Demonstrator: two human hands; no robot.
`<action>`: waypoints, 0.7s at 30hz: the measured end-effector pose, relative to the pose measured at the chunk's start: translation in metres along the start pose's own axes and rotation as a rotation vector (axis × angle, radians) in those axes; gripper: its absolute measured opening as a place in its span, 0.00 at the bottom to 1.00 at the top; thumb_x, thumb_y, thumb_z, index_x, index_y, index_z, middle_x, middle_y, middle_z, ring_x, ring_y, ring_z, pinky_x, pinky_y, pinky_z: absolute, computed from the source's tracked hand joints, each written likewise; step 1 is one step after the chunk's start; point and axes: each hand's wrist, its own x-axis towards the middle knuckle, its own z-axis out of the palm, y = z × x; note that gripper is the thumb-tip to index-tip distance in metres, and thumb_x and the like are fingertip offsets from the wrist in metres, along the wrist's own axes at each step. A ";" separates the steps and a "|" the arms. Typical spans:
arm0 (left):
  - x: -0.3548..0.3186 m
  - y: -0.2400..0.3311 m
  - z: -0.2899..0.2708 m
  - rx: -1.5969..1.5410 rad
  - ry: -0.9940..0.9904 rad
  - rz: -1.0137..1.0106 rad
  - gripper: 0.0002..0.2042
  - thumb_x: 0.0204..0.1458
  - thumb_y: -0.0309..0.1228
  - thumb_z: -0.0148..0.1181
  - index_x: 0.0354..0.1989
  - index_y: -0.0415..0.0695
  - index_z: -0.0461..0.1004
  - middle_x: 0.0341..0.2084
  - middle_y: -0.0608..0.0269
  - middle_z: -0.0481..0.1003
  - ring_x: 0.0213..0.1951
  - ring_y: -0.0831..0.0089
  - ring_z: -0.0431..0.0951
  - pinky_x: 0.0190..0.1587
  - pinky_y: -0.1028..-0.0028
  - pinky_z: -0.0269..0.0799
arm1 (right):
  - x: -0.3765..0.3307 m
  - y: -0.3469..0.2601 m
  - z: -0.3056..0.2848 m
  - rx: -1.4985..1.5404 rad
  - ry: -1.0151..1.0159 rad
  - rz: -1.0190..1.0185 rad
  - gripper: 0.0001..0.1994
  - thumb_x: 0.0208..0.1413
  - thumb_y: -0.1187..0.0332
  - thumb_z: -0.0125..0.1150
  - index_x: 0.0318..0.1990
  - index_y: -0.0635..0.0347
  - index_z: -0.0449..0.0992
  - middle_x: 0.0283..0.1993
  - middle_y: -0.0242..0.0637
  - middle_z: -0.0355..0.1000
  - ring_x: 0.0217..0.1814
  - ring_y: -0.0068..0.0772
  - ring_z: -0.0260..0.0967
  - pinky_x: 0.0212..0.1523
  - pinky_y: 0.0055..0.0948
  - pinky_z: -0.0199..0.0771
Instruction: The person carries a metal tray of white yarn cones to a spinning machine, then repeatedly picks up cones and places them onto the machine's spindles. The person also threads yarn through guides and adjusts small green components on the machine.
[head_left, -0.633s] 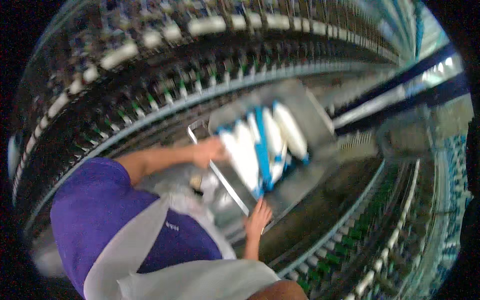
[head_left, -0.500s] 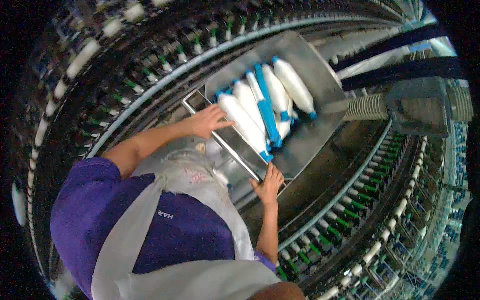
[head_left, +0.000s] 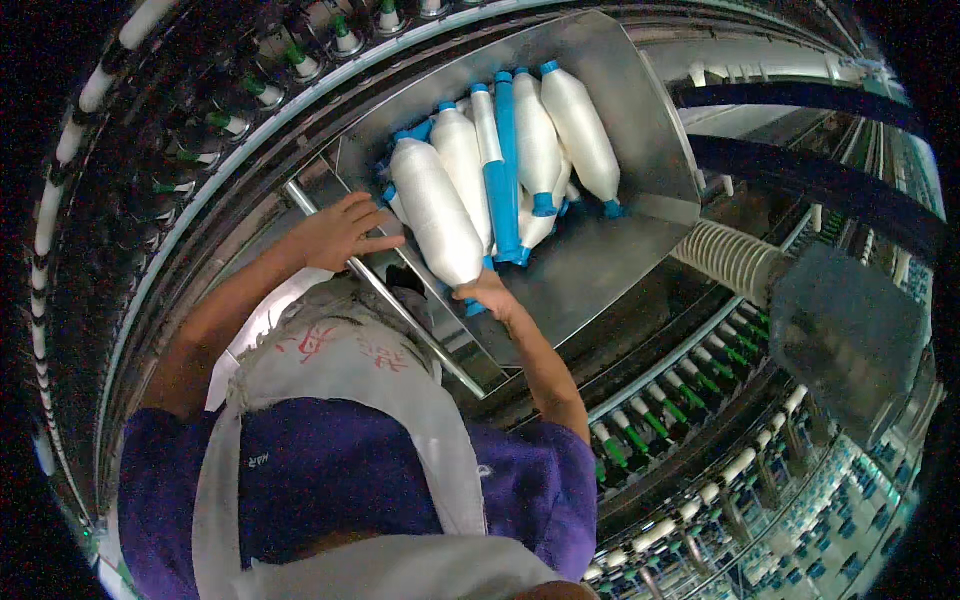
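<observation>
A metal bin (head_left: pixel 610 285) in front of me holds several full white roving bobbins with blue ends, lying lengthwise. My right hand (head_left: pixel 487 291) is closed around the near end of the leftmost large roving bobbin (head_left: pixel 432 205); its thumb and fingers sit at the blue tip. At the bin's near left edge rests my left hand (head_left: pixel 345 232), open with fingers spread, close to that bobbin's side. Among the full bobbins lie a bare blue tube (head_left: pixel 506 160) and a thinly wound bobbin (head_left: pixel 486 125). More tubes underneath are partly hidden.
A metal handle bar (head_left: pixel 415 325) runs along the bin's near side. Machine rows with green-marked spindles (head_left: pixel 650 420) flank the aisle on both sides. Beyond the bin's right side are a ribbed hose (head_left: pixel 735 258), a grey box-like part (head_left: pixel 850 330) and dark curved tubes (head_left: pixel 810 180).
My right hand has moved from the bin's near rim to the leftmost bobbin's near end and grips it. My left hand has drawn back toward the edge. The view has shifted closer.
</observation>
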 end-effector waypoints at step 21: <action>0.141 0.071 -0.126 -2.223 0.511 0.169 0.45 0.45 0.53 0.65 0.67 0.47 0.47 0.63 0.55 0.57 0.63 0.62 0.57 0.65 0.61 0.55 | -0.170 -0.133 0.036 0.672 -0.565 -0.707 0.32 0.38 0.58 0.70 0.48 0.70 0.65 0.28 0.42 0.67 0.26 0.37 0.67 0.30 0.35 0.70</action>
